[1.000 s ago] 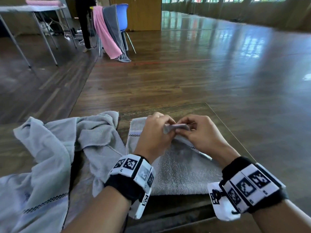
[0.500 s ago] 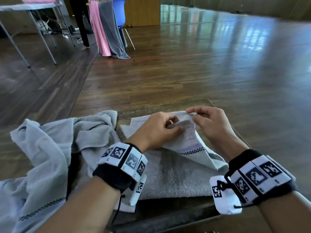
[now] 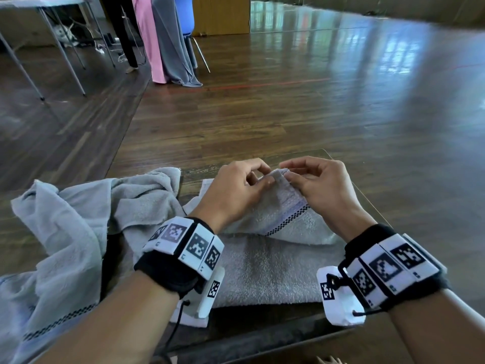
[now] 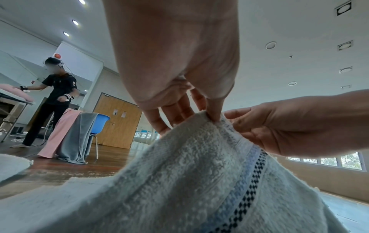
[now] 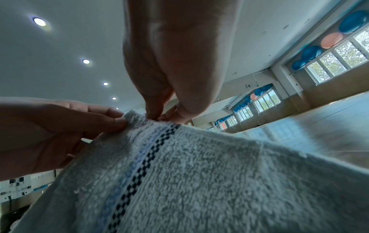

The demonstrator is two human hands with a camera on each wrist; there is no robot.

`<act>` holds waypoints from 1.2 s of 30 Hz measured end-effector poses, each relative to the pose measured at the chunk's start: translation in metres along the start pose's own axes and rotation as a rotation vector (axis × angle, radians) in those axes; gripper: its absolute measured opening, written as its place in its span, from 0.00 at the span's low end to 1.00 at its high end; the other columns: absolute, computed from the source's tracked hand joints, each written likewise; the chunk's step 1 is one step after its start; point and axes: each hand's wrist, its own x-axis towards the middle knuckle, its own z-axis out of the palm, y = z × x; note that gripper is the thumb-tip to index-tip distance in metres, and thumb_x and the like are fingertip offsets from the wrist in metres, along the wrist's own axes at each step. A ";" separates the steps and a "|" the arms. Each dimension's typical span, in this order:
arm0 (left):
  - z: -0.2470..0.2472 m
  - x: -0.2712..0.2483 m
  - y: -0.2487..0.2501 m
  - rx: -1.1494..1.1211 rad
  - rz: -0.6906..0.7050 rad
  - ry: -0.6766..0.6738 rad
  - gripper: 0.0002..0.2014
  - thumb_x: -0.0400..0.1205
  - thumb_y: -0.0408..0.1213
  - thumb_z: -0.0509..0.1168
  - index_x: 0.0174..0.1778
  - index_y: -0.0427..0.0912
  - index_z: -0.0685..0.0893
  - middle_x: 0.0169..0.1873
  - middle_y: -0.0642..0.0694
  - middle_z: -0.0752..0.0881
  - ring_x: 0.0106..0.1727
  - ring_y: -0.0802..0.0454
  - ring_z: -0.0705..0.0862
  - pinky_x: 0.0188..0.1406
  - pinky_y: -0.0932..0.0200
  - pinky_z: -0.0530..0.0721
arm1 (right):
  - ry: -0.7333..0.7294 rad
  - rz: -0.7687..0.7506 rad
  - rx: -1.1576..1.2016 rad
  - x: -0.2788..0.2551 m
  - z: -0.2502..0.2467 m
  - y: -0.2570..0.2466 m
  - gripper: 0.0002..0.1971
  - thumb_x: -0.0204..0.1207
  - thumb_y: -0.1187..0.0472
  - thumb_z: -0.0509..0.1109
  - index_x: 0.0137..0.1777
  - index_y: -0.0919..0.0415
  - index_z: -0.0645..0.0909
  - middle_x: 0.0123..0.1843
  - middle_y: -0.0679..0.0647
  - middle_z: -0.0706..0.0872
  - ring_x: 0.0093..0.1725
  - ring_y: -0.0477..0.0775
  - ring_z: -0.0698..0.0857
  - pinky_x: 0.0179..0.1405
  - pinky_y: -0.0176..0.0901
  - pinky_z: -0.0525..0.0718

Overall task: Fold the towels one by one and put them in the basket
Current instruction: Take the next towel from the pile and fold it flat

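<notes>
Grey terry cloth fills the space under both hands: a grey towel (image 3: 265,261) lies flat on the table (image 3: 349,185), and one corner of it is lifted off the rest into a peak. The left hand (image 3: 236,193) pinches that corner between thumb and forefinger, its other fingers (image 4: 175,113) curled loosely behind the cloth. The right hand (image 3: 322,187) pinches the same corner from the other side, its fingertips touching the hem just beside the left thumb, so the two grips nearly meet at the tip. From the pinch point the cloth slopes down toward the wrists, and a pale blue band with a dark checked stripe (image 3: 291,219) runs down it, starting just below the right fingertips. The lower part of the towel rests flat on the table beneath both wrists.

To the left of the left hand, well apart from the fingers, a second grey towel (image 3: 68,232) lies crumpled and unfolded, part of it hanging over the near table edge. Far beyond the fingers, a pink cloth (image 3: 148,40) and a grey cloth (image 3: 172,48) hang over a blue chair (image 3: 187,14) on the wooden floor (image 3: 315,114). A person in dark clothes (image 4: 55,100) stands by another table there.
</notes>
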 end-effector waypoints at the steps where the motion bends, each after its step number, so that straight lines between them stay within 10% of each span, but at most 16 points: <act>1: 0.000 0.000 -0.001 0.007 0.007 0.012 0.08 0.84 0.46 0.69 0.49 0.48 0.90 0.32 0.56 0.85 0.28 0.65 0.78 0.31 0.68 0.74 | -0.005 -0.007 -0.003 0.000 0.000 0.000 0.09 0.75 0.66 0.80 0.45 0.49 0.94 0.41 0.46 0.94 0.43 0.42 0.93 0.43 0.33 0.88; 36: 0.004 0.002 -0.007 0.069 0.002 0.180 0.07 0.76 0.48 0.77 0.38 0.50 0.91 0.32 0.57 0.89 0.33 0.63 0.85 0.29 0.71 0.79 | -0.096 -0.011 0.014 -0.001 0.005 -0.003 0.01 0.75 0.58 0.82 0.44 0.50 0.94 0.40 0.46 0.94 0.40 0.42 0.91 0.42 0.31 0.87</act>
